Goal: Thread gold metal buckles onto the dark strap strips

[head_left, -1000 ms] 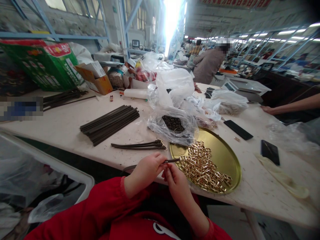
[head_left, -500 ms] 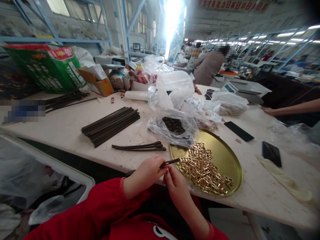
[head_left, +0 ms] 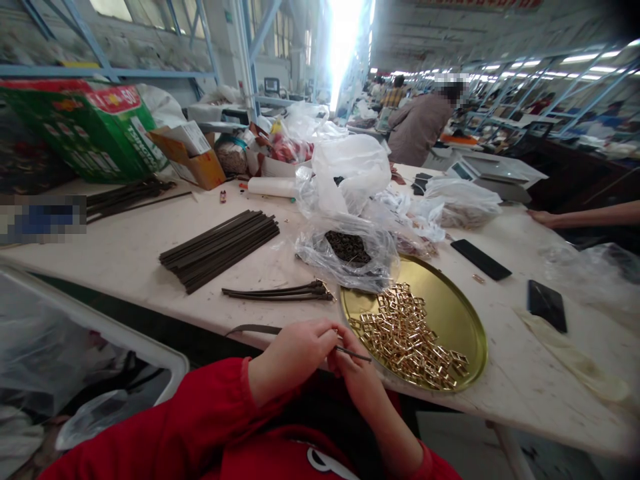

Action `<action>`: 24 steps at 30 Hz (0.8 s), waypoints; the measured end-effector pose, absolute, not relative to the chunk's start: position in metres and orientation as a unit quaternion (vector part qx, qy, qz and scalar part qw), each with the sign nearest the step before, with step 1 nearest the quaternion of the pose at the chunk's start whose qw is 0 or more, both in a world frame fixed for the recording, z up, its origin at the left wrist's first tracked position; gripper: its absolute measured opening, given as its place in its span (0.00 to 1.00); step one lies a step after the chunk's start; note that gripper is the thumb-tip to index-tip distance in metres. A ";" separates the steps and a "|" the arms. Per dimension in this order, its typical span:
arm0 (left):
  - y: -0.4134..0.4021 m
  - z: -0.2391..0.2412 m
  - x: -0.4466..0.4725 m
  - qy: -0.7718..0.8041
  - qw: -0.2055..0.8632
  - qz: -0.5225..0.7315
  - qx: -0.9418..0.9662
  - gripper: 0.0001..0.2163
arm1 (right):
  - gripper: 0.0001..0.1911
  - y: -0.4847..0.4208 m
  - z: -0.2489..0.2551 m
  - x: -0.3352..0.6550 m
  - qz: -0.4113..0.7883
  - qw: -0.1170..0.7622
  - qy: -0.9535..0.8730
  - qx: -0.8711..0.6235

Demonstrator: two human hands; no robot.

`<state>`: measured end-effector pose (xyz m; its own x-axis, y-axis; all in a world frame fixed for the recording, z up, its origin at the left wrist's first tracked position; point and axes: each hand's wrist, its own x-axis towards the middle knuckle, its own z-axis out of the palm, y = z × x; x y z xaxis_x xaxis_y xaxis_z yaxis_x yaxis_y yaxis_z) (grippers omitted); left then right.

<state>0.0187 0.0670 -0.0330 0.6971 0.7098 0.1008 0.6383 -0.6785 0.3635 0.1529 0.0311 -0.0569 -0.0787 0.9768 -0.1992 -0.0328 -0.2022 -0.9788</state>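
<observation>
I watch the left hand and right hand meet at the near edge of the white surface, above a red sleeve. Each grip is pinched on one thin dark strap, whose tip reaches just over the rim of the gold tray. Gold buckles lie heaped in the tray. A clear bag of dark pieces overlaps its far rim, and a loose bundle of straps lies just beside it.
</observation>
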 end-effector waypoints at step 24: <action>0.059 -0.021 0.019 0.417 0.151 0.108 0.890 0.07 | 0.15 0.020 -0.061 0.154 0.387 0.430 -0.608 -0.544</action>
<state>0.0188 0.0592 -0.0210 0.6286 0.7749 0.0664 0.7094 -0.6063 0.3594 0.1539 0.0200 -0.0614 -0.0378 0.9941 0.1019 0.3276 0.1087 -0.9385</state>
